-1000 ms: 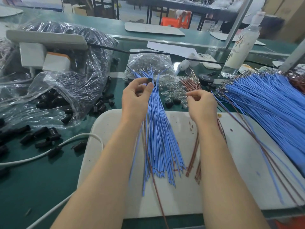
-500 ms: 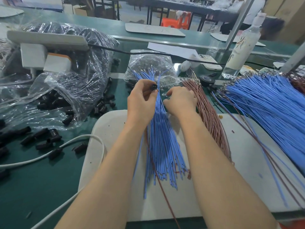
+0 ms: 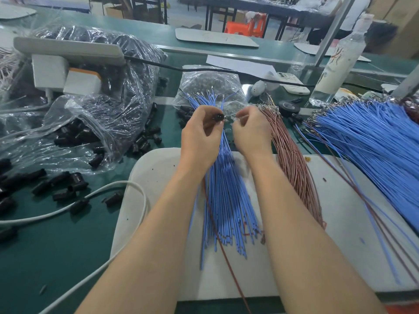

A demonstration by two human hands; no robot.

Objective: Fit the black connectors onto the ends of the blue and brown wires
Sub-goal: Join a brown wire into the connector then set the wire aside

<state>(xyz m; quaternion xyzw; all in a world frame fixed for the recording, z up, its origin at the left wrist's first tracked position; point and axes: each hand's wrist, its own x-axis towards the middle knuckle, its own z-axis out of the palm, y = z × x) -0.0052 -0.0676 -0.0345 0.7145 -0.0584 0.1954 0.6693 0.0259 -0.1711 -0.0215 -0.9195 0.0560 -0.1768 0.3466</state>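
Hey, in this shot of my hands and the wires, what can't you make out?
Head view only.
1. Whether any wire sits in the black connector the left hand pinches: fingers cover it, too small.
2. What the right hand holds: curled fingers, motion blur.
3. The big blue wire pile, its extent: cut off by the right edge.

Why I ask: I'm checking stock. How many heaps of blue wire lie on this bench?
2. One heap of blue insulated wires lies on the white rounded board, centre; a larger blue heap fans over the green bench, right. Strays excluded; others may be hidden.
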